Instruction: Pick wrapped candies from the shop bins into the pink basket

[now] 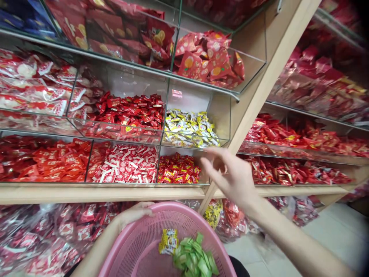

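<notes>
My left hand (134,214) is closed on the rim of a pink plastic basket (150,234) at the bottom of the head view. Inside the basket lie a yellow and white wrapped candy packet (168,241) and a heap of green wrapped candies (195,257). My right hand (232,177) is raised in front of the shelf, thumb and index finger apart, with nothing visible between them. Closest to it are a bin of yellow and white wrapped candies (188,129) and, below that, red and yellow wrapped candies (179,169).
Clear-walled bins of red candies (129,111), red and white candies (127,163) and larger red bags (204,57) fill the wooden shelf (115,193). A slanting wooden post (259,88) stands at right. Bagged candies (52,234) lie below the shelf, above the tiled floor (325,242).
</notes>
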`<action>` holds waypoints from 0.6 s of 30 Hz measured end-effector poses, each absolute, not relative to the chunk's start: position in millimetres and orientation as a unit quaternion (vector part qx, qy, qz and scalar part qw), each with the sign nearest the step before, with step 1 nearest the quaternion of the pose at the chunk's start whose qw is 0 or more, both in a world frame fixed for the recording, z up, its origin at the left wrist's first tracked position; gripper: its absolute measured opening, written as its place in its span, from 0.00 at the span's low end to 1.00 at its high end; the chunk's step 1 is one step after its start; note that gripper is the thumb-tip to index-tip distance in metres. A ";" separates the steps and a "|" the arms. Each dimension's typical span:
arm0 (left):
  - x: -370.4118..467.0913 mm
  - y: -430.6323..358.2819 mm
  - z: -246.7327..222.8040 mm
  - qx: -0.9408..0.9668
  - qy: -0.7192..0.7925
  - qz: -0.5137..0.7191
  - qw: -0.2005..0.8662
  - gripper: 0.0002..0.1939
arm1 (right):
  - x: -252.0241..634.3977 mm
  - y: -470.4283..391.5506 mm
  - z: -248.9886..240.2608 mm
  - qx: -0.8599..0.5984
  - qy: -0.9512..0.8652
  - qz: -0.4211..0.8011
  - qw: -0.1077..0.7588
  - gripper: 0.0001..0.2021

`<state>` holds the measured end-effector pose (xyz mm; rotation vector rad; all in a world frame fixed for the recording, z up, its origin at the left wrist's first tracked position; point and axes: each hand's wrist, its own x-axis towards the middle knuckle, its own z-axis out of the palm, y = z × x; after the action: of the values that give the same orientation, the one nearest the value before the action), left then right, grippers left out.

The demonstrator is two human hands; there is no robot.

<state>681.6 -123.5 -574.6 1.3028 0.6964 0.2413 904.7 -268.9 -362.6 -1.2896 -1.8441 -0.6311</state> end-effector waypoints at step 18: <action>680.8 -129.2 -571.3 0.552 0.341 0.119 0.752 0.17 | 946.0 -164.8 -270.7 -0.767 -0.627 -0.085 0.107 0.04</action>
<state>680.8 -129.2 -571.3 1.2049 0.7455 0.2595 946.0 -164.8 -270.7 -2.2575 -1.8462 -0.2490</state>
